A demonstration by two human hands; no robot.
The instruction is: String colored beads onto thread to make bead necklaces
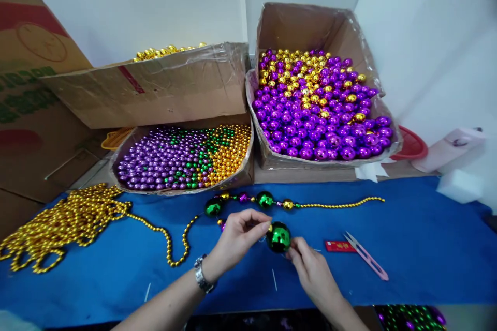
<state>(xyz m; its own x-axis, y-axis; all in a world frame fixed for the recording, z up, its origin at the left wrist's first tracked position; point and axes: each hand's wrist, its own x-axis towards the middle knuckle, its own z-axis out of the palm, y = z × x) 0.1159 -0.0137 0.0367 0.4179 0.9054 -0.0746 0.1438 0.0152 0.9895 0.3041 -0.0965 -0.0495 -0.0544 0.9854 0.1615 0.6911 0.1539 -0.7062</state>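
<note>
A large shiny green bead [278,237] is between my two hands above the blue cloth. My left hand [240,235], with a metal watch on its wrist, pinches a small gold bead [271,228] at the green bead's upper left. At the lower right of the green bead, my right hand [306,264] has its fingers closed; what they grip is too small to make out. Behind my hands lies a strand of mixed green, purple and gold beads [265,199], joined to a gold bead chain [341,205] running right.
A heap of gold bead chains [73,217] lies at left. Pink thread snips [367,256] rest over a red packet [339,246] at right. Behind stand cardboard boxes of small beads [166,158] and larger purple and gold beads [310,129]. A red basin [412,144] sits beyond.
</note>
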